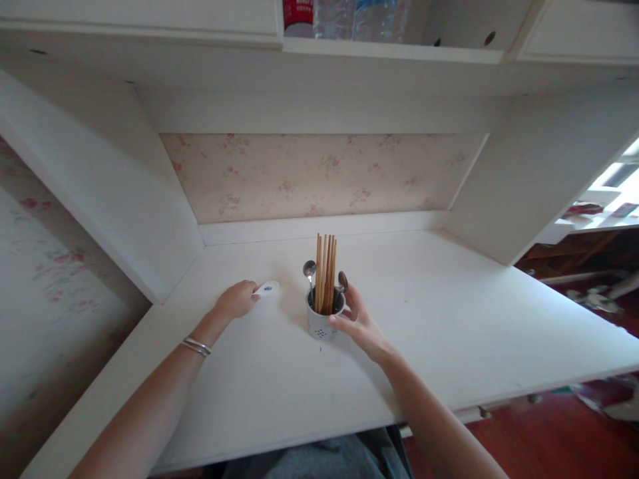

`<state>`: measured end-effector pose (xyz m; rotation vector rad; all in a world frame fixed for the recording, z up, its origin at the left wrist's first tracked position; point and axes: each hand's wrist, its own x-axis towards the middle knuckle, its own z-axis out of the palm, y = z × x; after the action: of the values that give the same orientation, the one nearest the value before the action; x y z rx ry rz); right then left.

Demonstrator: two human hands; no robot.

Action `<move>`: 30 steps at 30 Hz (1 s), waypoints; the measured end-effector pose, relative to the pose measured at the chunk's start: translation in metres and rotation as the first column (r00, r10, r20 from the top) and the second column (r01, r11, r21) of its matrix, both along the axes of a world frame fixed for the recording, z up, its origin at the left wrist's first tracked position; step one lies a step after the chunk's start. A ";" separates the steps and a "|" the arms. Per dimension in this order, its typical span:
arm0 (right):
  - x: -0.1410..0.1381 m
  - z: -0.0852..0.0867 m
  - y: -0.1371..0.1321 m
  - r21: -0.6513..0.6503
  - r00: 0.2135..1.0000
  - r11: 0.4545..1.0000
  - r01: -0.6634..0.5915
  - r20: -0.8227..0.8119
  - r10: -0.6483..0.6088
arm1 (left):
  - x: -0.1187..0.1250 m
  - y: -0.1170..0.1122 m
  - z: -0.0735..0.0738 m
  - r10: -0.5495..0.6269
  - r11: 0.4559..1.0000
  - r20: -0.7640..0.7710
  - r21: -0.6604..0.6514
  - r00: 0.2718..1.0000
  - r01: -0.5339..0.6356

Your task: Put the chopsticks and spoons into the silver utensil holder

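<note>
My left hand point(236, 299) is closed around one end of a white ceramic spoon point(268, 289) with a small blue mark. The spoon points right, just above or on the white desk point(279, 379); I cannot tell which. To its right stands an upright white utensil holder point(319, 327) with small holes in its front. My right hand point(363, 329) grips the holder from the right, thumb at the front and fingers behind. Several wooden chopsticks point(326, 273) rise from it. A metal spoon point(309, 268) leans at its left, another metal spoon point(342, 279) at its right.
Overhead runs a white cabinet point(150, 23), its open shelf holding clear plastic bottles point(334, 20) and a red package point(298, 13). White side panels point(539, 153) and floral wallpaper point(319, 176) bound the desk. The desk's front edge lies close to my lap.
</note>
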<state>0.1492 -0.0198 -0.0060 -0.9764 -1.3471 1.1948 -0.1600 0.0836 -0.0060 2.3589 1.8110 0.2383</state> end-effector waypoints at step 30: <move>-0.014 -0.015 0.003 0.102 0.997 0.995 -0.014 0.075 0.007 | 0.149 -0.085 0.048 -0.078 0.958 0.507 0.277 0.859 -0.076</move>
<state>0.1350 -0.0169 -0.0205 -0.9492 -1.4595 1.0950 -0.0107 -0.0013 0.0419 2.1653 1.5869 1.0893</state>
